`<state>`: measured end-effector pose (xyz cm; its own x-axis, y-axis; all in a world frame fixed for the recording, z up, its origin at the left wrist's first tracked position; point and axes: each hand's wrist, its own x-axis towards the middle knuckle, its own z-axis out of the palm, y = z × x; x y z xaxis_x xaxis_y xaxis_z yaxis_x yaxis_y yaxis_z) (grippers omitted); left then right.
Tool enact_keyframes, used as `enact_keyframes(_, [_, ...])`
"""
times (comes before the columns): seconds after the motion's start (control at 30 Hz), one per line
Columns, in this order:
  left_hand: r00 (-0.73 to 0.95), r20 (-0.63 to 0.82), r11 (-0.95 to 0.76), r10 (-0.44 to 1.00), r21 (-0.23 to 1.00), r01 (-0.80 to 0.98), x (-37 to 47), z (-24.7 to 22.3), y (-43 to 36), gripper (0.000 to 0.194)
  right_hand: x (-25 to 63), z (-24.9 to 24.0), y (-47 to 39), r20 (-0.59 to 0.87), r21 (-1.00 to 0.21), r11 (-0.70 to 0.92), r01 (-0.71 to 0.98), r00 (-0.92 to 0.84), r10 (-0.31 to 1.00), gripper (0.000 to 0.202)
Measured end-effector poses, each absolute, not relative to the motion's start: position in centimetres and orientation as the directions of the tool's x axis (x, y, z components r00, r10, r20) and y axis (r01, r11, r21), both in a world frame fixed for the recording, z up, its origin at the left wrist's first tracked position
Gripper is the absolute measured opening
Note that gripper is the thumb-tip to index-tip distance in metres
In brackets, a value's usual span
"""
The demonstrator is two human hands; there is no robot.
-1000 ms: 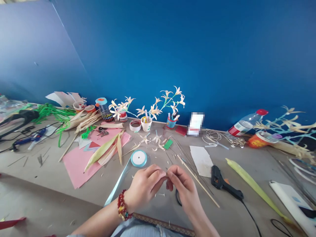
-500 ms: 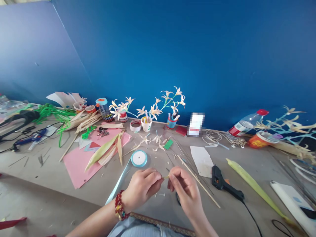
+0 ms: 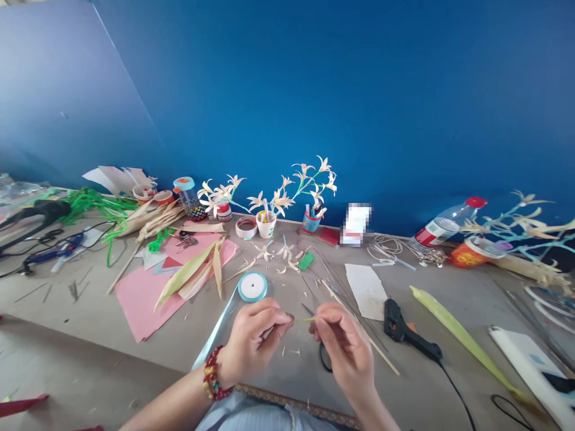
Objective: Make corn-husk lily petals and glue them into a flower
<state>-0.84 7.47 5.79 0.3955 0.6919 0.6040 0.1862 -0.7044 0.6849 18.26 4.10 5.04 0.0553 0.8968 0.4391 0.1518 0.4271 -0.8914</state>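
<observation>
My right hand (image 3: 344, 344) pinches a small, thin yellow-green strip (image 3: 308, 319), perhaps a piece of husk, whose end sticks out to the left. A short gap separates that end from my left hand (image 3: 258, 335), whose thumb and forefinger are pressed together; anything between them is too small to make out. Under my right hand lie scissors (image 3: 325, 358), mostly covered, with a blade and a dark handle loop showing. Just beyond my left hand is a roll of light blue ribbon (image 3: 253, 287), its loose tail running toward the table's front edge.
Pale handmade flowers (image 3: 282, 202) stand in cups along the blue wall. Pink paper (image 3: 139, 305) and corn husks (image 3: 188, 272) lie left. To the right are a wooden stick (image 3: 377, 347), a black glue gun (image 3: 411, 335) with its cord, a green husk (image 3: 458, 332) and a bottle (image 3: 442, 227).
My hands have drawn slightly apart. The strip, earlier between both hands' fingertips, now stays with my right hand, and my left fingertips are clear of it.
</observation>
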Motion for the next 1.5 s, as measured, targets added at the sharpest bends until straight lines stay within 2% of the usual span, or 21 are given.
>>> enact_keyframes(0.13, [0.407, 0.590, -0.698, 0.697, 0.687, 0.201, -0.9, 6.2, 7.4, 0.016, 18.6, 5.0, 4.3, 0.444, -0.888, 0.435, 0.153, 0.032, 0.896, 0.020])
enact_keyframes(0.23, [0.439, 0.521, -0.651, 0.732, 0.726, 0.223, -0.8, 6.5, 7.3, 0.013, 18.9, 4.9, 4.5, 0.421, -0.899, 0.416, 0.133, 0.011, 0.907, 0.019])
enact_keyframes(0.33, [0.459, 0.466, -0.618, 0.757, 0.738, 0.271, -0.5, 6.7, 7.2, 0.021, 19.0, 4.6, 4.6, 0.427, -0.900, 0.422, 0.112, 0.025, 0.904, 0.018])
enact_keyframes(0.47, [0.458, 0.492, -0.648, 0.741, 0.703, 0.293, 0.3, 6.9, 7.4, 0.009, 18.9, 4.4, 4.6, 0.444, -0.888, 0.436, 0.149, 0.023, 0.896, 0.017])
enact_keyframes(0.73, [0.393, 0.564, -0.680, 0.726, 0.675, 0.287, 0.4, 6.4, 7.3, 0.009, 18.3, 4.6, 4.0, 0.465, -0.878, 0.447, 0.170, 0.086, 0.881, 0.019])
enact_keyframes(1.0, [0.411, 0.477, -0.604, 0.777, 0.748, 0.275, -0.1, 6.8, 7.5, 0.010, 18.5, 4.6, 4.3, 0.360, -0.933, 0.358, 0.030, 0.097, 0.928, 0.020])
enact_keyframes(1.2, [0.415, 0.456, -0.585, 0.787, 0.765, 0.269, 0.4, 6.9, 7.6, 0.010, 18.5, 4.6, 4.0, 0.329, -0.944, 0.330, 0.012, 0.127, 0.936, 0.021])
enact_keyframes(1.37, [0.354, 0.444, -0.526, 0.823, 0.831, 0.180, 0.9, 6.9, 7.5, 0.009, 18.6, 4.1, 3.8, 0.270, -0.962, 0.273, -0.007, 0.110, 0.956, 0.023])
enact_keyframes(1.5, [0.285, 0.360, -0.361, 0.888, 0.931, -0.050, 1.7, 6.2, 7.3, 0.009, 17.6, 3.0, 3.9, 0.207, -0.977, 0.209, -0.052, 0.038, 0.978, 0.029])
